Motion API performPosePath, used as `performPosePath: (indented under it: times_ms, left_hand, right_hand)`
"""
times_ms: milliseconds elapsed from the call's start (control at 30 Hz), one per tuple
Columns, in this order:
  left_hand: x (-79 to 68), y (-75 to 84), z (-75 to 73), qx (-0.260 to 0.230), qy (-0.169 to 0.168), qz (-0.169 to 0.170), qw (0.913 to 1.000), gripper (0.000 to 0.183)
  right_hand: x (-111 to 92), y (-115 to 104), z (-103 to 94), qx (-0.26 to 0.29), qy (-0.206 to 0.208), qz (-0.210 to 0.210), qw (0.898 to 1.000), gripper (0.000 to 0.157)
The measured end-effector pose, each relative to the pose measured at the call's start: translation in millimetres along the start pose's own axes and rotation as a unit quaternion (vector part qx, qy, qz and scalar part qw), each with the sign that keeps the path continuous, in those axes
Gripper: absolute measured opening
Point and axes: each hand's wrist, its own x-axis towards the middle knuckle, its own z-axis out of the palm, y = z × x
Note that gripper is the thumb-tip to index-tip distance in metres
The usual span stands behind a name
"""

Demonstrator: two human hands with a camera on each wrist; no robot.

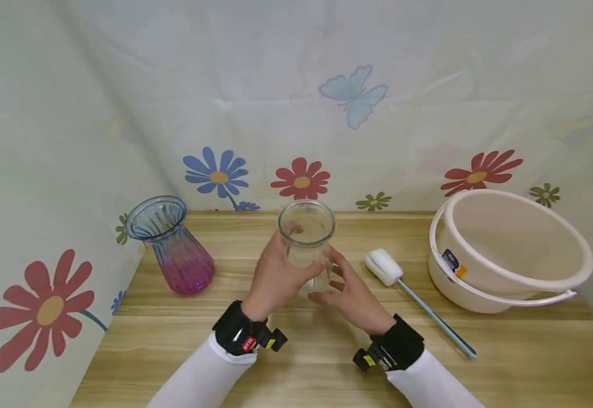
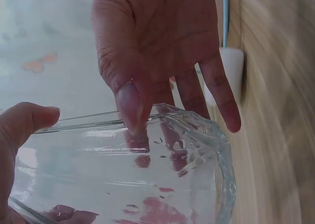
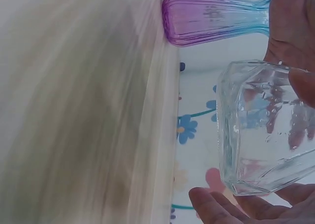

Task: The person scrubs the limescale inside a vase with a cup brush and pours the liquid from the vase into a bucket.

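A clear glass jar (image 1: 303, 256) is held upright in front of me, its faceted base raised off the table in the right wrist view. My left hand (image 1: 274, 275) grips its side, thumb across the front. Close to the lower part is my right hand (image 1: 353, 294), its fingers spread and its thumb against or just in front of the glass in the left wrist view. Whether its other fingers touch the glass, I cannot tell. Drops or wet marks show on the jar (image 3: 266, 150). A ribbed vase (image 1: 184, 255), blue above and purple below, stands to the left.
Right of the hands lies a white sponge brush (image 1: 385, 266) with a blue handle. Beyond it stands a cream bucket (image 1: 480, 294), its handle lowered. Flower-printed sheeting (image 1: 255, 113) rises behind and left of the wooden table (image 1: 174, 340).
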Motion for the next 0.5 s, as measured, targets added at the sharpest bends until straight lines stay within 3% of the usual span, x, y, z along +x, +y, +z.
performPosePath:
  times_ms: [267,500]
  left_hand:
    - [-20.7,10.3,18.5,-0.013,-0.048,0.001,0.9988,0.079]
    - [-36.7,7.1,35.9,-0.023,-0.077,0.019,0.9966,0.078]
  right_hand:
    - [-39,10,-12.7,-0.026,0.021,0.024,0.999,0.105]
    - [-65,22,-17.2,-0.061,0.034,0.021,0.997,0.101]
